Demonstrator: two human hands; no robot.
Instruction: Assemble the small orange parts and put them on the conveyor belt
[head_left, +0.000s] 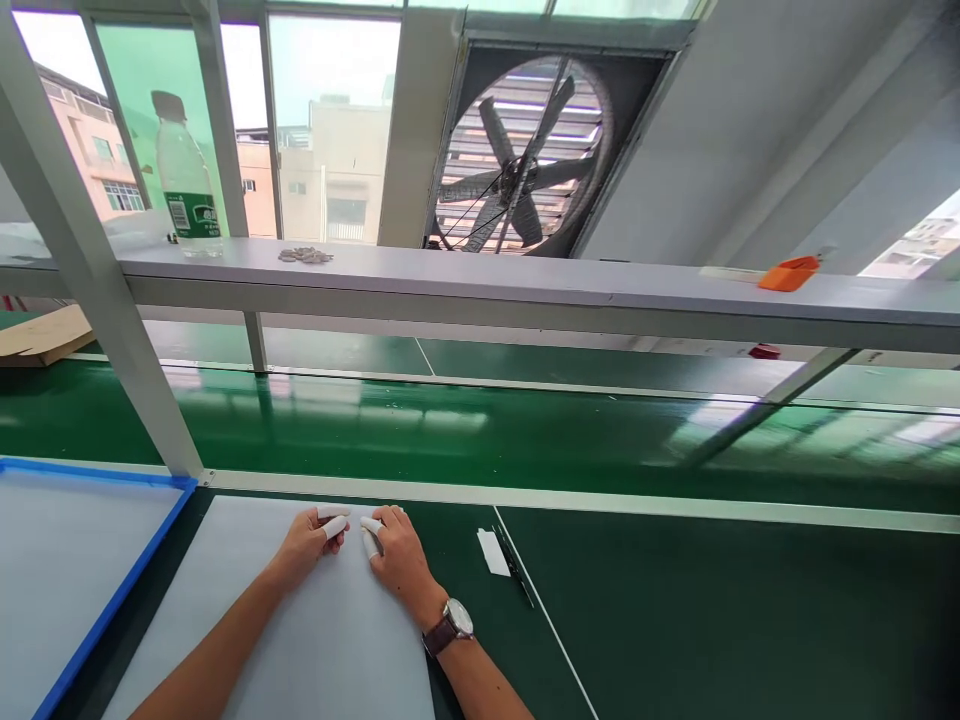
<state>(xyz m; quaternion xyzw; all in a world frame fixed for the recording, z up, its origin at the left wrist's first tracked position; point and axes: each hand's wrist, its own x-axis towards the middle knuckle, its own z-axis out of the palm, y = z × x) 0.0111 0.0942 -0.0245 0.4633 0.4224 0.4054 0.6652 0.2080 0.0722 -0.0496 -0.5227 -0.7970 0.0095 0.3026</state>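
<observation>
Both hands are over the far part of a white sheet or panel (322, 640) lying on the dark green table. My left hand (313, 543) has white covers on the thumb and a finger, and its fingers are bent together; what they hold, if anything, is too small to tell. Just to its right, my right hand (396, 552) also wears white finger covers, its fingers curled towards the left hand. A small gap separates the two sets of fingertips. A watch (456, 620) is on the right wrist.
To the left lies a blue-edged white panel (67, 570). A white card (493, 552) and black tweezers-like tool (519, 575) lie right of the hands. Beyond, a raised shelf (450, 275) carries a bottle (187, 180) and an orange object (789, 273). A slanted post (112, 270) stands at left.
</observation>
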